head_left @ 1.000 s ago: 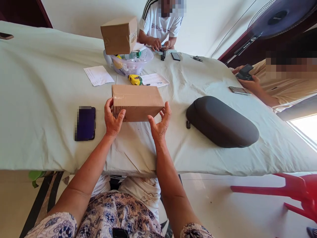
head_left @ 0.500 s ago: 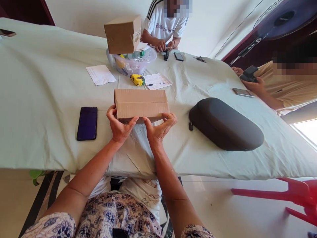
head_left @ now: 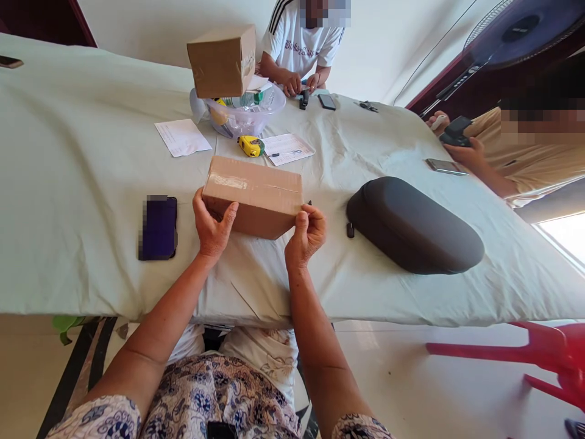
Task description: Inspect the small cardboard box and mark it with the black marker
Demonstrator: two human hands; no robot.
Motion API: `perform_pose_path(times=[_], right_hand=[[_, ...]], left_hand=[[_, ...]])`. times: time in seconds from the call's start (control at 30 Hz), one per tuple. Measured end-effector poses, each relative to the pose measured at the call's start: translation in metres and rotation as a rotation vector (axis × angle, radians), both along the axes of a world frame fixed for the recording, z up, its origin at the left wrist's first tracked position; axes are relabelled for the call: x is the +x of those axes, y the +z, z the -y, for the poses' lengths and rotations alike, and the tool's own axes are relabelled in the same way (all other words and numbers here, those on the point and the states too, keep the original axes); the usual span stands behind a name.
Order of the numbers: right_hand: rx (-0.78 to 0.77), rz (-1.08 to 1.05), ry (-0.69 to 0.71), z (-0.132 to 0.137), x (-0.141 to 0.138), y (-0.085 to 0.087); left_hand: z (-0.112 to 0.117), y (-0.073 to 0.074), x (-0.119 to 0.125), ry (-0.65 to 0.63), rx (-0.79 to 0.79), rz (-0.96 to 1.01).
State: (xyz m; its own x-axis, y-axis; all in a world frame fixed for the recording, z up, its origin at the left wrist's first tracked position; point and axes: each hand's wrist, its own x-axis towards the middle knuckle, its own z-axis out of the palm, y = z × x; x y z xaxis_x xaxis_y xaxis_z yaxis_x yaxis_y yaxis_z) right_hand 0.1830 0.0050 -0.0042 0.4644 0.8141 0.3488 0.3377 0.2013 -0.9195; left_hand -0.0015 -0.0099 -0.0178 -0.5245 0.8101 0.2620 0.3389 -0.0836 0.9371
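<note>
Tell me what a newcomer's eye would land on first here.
First, the cardboard box at the centre, near the front edge of the pale cloth, tilted and gripped at its ends by the left hand and right hand. Next, the big dark oval case lying just right of it, and a second box perched on a clear bowl at the far side.

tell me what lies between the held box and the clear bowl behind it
A yellow tape measure lies between the box and the clear bowl, shown in the head view.
</note>
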Motion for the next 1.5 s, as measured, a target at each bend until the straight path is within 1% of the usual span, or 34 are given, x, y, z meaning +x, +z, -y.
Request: perform_pose_path(times=[0.07,0.13,0.2,0.27,0.3,0.37,0.47,0.53,0.67,0.77,0.9,1.0,1.1,1.23,1.33,1.4,1.5], right_hand=[[0.031,0.02,0.06,0.005,-0.003,-0.002],[0.08,0.035,0.196,0.011,-0.009,-0.004],[0.125,0.073,0.368,0.016,-0.018,-0.007],[0.139,0.124,0.492,0.019,-0.027,-0.008],[0.13,0.144,0.527,0.02,-0.03,-0.008],[0.1,0.169,0.551,0.02,-0.032,-0.009],[0.055,0.175,0.522,0.019,-0.029,-0.011],[0.038,0.167,0.506,0.018,-0.026,-0.013],[0.031,0.203,0.474,0.016,-0.024,-0.014],[0.04,0.231,0.422,0.012,-0.021,-0.011],[0.04,0.224,0.362,0.007,-0.015,-0.007],[-0.009,0.217,0.32,0.004,-0.012,-0.006],[-0.064,0.208,0.249,0.002,-0.007,-0.006],[-0.183,0.153,0.17,-0.003,0.0,-0.006],[-0.211,0.087,0.193,-0.007,0.004,-0.009],[-0.174,0.047,0.221,-0.009,0.004,-0.012],[-0.138,-0.002,0.226,-0.011,0.003,-0.016]], left_hand=[[-0.002,-0.001,-0.005,0.012,-0.013,-0.009],[-0.004,-0.002,-0.007,-0.004,-0.014,-0.037],[-0.003,-0.002,-0.005,-0.064,-0.034,-0.088],[0.001,-0.003,0.001,-0.136,-0.056,-0.145],[0.003,-0.003,0.004,-0.169,-0.049,-0.17],[0.007,-0.004,0.01,-0.236,0.007,-0.214],[0.01,-0.005,0.012,-0.328,0.103,-0.267],[0.009,-0.005,0.012,-0.349,0.124,-0.283],[0.007,-0.003,0.012,-0.33,0.129,-0.308],[0.006,-0.001,0.013,-0.303,0.125,-0.321],[0.006,0.001,0.015,-0.294,0.161,-0.334],[0.006,0.002,0.014,-0.292,0.149,-0.347],[0.007,0.004,0.013,-0.291,0.131,-0.351],[0.007,0.006,0.012,-0.266,0.171,-0.363],[0.007,0.005,0.011,-0.242,0.199,-0.366],[0.008,0.004,0.01,-0.243,0.186,-0.349],[0.008,0.001,0.009,-0.257,0.174,-0.313]])
